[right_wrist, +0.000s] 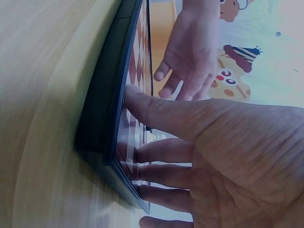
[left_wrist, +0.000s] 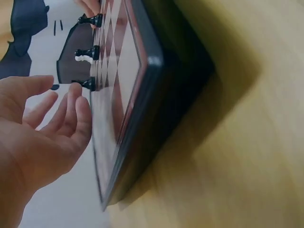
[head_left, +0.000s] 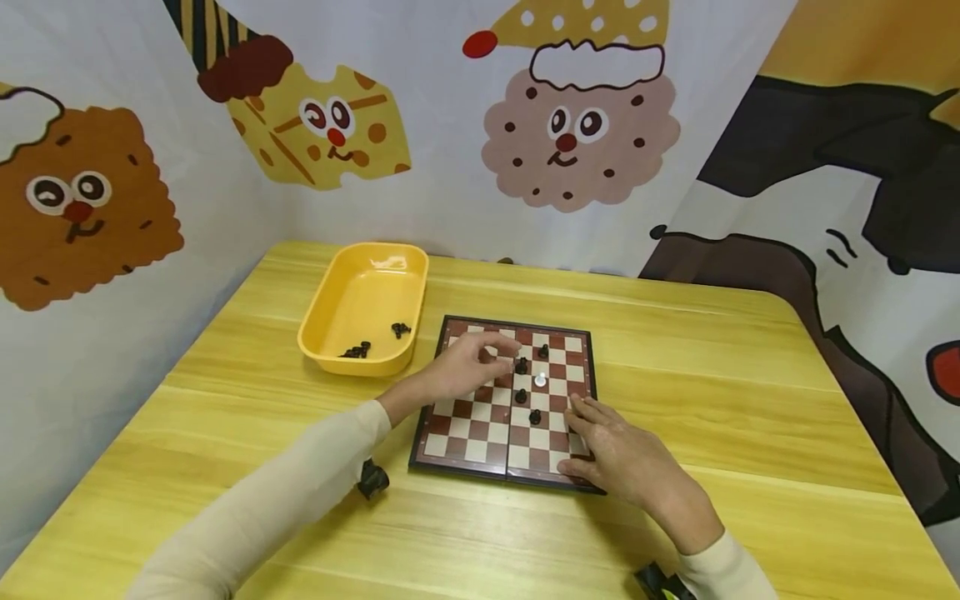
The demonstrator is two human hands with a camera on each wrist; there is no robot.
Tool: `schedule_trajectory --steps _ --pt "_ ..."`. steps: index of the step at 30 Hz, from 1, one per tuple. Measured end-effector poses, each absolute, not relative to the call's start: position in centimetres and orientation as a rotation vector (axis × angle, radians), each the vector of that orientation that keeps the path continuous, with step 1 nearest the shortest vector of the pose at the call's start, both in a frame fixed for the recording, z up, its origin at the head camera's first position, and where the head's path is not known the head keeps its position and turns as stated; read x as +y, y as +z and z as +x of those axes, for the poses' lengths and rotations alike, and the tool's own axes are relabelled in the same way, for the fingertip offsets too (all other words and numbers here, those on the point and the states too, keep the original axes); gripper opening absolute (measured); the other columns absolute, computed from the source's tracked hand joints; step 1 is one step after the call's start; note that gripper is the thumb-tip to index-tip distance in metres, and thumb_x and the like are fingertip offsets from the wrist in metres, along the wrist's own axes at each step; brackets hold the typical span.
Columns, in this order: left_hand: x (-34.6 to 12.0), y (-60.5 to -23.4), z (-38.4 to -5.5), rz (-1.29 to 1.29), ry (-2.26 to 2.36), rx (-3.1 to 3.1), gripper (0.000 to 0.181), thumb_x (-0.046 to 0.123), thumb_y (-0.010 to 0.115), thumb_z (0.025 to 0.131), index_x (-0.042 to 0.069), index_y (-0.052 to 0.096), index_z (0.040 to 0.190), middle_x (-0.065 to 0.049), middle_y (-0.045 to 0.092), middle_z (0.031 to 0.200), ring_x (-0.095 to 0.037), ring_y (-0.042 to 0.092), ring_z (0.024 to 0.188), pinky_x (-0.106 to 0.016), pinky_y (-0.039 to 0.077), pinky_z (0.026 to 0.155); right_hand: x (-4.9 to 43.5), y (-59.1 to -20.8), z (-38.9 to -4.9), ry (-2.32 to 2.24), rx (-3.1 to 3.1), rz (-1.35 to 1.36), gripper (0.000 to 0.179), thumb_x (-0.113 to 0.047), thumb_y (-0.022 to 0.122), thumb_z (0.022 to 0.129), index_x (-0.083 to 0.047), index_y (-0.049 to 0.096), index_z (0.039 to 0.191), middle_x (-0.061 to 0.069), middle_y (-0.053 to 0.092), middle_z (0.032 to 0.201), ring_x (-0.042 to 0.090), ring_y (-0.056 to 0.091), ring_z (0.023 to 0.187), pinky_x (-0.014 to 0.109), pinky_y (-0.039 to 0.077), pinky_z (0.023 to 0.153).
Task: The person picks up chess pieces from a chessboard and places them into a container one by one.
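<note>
A chessboard (head_left: 468, 450) with brown and cream squares lies on the table. Several small black chess pieces stand on it around one white chess piece (head_left: 540, 380). My left hand (head_left: 468, 364) hovers over the far middle of the board, its thumb and index finger apart, fingertips close by a black chess piece (head_left: 521, 365). In the left wrist view the fingers (left_wrist: 81, 116) are loosely bent with nothing between them. My right hand (head_left: 618, 450) rests on the board's right side. The right wrist view shows its thumb (right_wrist: 147, 107) at the near edge and its other fingers spread.
A yellow plastic tray (head_left: 315, 343) stands behind and left of the board, with black chess pieces (head_left: 356, 350) in it. Patterned cloth (head_left: 450, 217) hangs behind the wooden table (head_left: 720, 375). Black straps sit at both wrists.
</note>
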State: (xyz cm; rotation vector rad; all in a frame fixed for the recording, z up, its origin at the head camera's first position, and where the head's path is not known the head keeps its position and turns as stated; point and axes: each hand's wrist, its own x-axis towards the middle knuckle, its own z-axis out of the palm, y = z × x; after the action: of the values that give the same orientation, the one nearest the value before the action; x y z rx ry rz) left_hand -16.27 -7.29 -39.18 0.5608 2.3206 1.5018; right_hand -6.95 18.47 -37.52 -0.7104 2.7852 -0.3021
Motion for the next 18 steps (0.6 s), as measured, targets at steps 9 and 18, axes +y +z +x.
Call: schedule_trajectory --steps 9,18 --pt "-5.7 -40.3 -17.2 0.51 1.478 2.286 0.034 0.011 0.065 0.101 0.007 0.065 0.134 -0.006 0.064 0.13 -0.016 0.063 0.078 -0.026 0.049 0.058 18.7 -37.3 -6.9 -0.308 2.78 -0.712 0.067 -0.038 0.075 0.093 0.004 0.057 0.141 0.023 0.038 0.156 0.042 0.035 0.143 0.059 0.049 0.096" --pt "-5.2 -40.2 -17.8 0.518 1.401 2.338 0.025 0.011 0.064 0.102 0.004 0.07 0.126 -0.004 0.07 0.113 -0.015 0.068 0.091 -0.029 0.055 0.08 18.3 -37.6 -7.2 -0.339 2.769 -0.663 0.068 -0.04 0.078 0.091 0.002 0.058 0.14 0.021 0.038 0.157 0.041 0.035 0.143 0.06 0.049 0.093"
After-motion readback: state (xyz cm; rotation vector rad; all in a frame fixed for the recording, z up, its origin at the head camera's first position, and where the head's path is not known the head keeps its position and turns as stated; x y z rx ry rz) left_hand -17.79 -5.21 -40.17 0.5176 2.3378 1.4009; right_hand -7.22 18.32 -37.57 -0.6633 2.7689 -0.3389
